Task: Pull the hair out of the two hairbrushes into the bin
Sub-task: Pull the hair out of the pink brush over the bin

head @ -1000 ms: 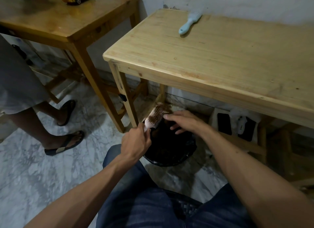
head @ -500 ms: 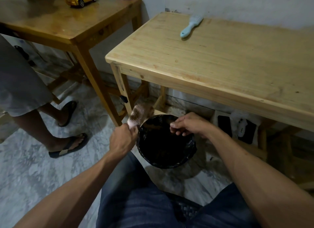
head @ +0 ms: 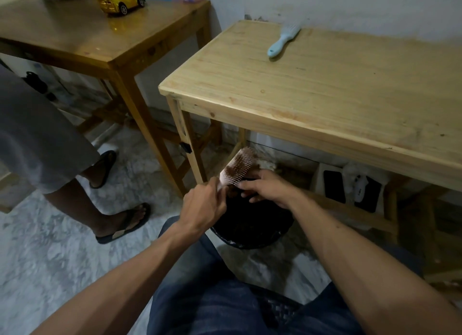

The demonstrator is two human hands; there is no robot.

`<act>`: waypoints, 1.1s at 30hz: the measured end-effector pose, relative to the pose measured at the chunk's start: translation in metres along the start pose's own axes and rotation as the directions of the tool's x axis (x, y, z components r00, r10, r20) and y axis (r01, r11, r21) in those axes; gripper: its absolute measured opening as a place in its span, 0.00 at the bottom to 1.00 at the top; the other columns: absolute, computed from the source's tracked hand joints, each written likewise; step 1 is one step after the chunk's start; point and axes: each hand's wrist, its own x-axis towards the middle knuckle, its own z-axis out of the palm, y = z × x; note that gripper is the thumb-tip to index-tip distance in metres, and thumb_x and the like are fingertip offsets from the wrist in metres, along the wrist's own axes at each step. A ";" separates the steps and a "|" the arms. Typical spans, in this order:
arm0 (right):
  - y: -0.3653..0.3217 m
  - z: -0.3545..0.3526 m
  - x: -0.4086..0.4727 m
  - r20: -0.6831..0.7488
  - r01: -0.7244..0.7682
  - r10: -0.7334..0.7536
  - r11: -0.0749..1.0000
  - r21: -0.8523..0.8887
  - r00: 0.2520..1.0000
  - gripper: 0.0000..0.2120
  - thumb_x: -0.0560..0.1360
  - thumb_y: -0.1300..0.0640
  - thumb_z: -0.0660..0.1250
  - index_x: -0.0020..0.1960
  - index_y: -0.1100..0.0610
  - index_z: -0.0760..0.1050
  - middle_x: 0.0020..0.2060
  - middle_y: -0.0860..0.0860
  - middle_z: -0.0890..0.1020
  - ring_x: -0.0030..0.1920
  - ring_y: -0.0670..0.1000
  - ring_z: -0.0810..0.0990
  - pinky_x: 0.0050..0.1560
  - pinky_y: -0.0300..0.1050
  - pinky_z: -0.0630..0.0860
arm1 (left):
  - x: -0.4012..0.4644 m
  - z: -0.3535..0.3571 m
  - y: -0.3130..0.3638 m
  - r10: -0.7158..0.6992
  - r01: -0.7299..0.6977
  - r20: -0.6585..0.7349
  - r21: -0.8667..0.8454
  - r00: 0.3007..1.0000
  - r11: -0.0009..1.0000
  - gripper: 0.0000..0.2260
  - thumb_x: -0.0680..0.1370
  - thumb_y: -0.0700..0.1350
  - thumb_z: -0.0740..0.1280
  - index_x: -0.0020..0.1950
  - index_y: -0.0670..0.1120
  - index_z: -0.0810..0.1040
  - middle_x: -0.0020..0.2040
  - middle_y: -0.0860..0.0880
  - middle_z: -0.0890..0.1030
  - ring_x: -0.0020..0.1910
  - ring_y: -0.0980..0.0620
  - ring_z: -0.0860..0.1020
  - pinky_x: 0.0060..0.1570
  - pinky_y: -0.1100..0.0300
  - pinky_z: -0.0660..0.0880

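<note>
Pink, white-bristled hairbrush (head: 236, 167) with brown hair (head: 231, 171) matted in it sits tilted over the round black bin (head: 252, 224) on the marble floor (head: 50, 259). Left hand (head: 203, 207) has a closed grip around its handle, bristles facing up. Right hand (head: 266, 188) is at the bristles' lower edge, fingers curled, pinching at the hair (how much it has caught I cannot tell). Pale blue plastic hairbrush (head: 282, 40) lies on the light wooden worktop (head: 325, 97), near the wall. Another person's sandalled feet (head: 125, 222) stand just beside.
</note>
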 end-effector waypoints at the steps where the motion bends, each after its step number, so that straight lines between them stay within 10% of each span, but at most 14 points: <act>1: 0.001 0.001 0.001 -0.024 0.002 -0.001 0.999 0.034 1.000 0.02 0.78 0.59 0.70 0.49 0.53 0.81 0.44 0.49 0.85 0.38 0.45 0.82 0.33 0.36 0.77 | 0.000 -0.001 -0.001 0.005 -0.005 -0.009 -0.004 1.000 1.000 0.11 0.83 0.51 0.61 0.55 0.45 0.77 0.36 0.49 0.79 0.30 0.48 0.76 0.32 0.56 0.70; 14: 0.012 -0.022 -0.003 -0.179 -0.131 0.102 0.979 -0.159 0.979 0.03 0.80 0.57 0.67 0.51 0.55 0.80 0.44 0.52 0.84 0.39 0.45 0.83 0.35 0.37 0.78 | -0.002 -0.002 -0.025 -0.045 0.046 0.018 -0.053 0.999 0.998 0.12 0.83 0.52 0.60 0.56 0.45 0.75 0.37 0.49 0.79 0.31 0.48 0.78 0.35 0.48 0.80; 18: 0.006 -0.006 0.000 -0.179 -0.060 0.058 0.998 -0.007 0.982 0.29 0.73 0.62 0.75 0.69 0.51 0.66 0.58 0.49 0.80 0.42 0.49 0.86 0.33 0.41 0.79 | -0.002 0.003 -0.014 0.009 -0.009 0.013 -0.009 1.000 1.000 0.12 0.83 0.53 0.59 0.56 0.46 0.75 0.37 0.47 0.80 0.31 0.46 0.78 0.35 0.45 0.80; 21: 0.000 0.000 -0.001 -0.236 0.014 -0.007 1.000 0.025 0.972 0.35 0.71 0.63 0.77 0.64 0.45 0.57 0.53 0.50 0.81 0.47 0.52 0.85 0.36 0.43 0.81 | -0.003 0.002 -0.008 0.034 -0.034 0.016 0.009 0.999 0.999 0.13 0.83 0.53 0.59 0.58 0.45 0.75 0.38 0.47 0.80 0.32 0.45 0.79 0.36 0.46 0.80; 27: -0.001 -0.002 0.002 -0.338 0.141 -0.099 0.985 0.102 0.936 0.04 0.78 0.64 0.69 0.48 0.56 0.79 0.42 0.56 0.83 0.29 0.45 0.77 0.28 0.35 0.75 | -0.003 -0.001 -0.015 -0.036 0.036 -0.004 -0.020 0.999 0.999 0.12 0.83 0.52 0.60 0.56 0.45 0.76 0.37 0.46 0.81 0.32 0.44 0.79 0.35 0.45 0.80; 33: 0.011 -0.016 -0.005 -0.401 0.113 -0.046 0.983 0.144 0.915 0.04 0.78 0.63 0.70 0.52 0.61 0.83 0.36 0.53 0.84 0.30 0.45 0.78 0.30 0.34 0.76 | 0.001 -0.003 -0.031 -0.247 0.246 -0.004 -0.051 0.969 0.968 0.11 0.82 0.51 0.61 0.47 0.44 0.75 0.36 0.47 0.78 0.33 0.43 0.78 0.33 0.52 0.74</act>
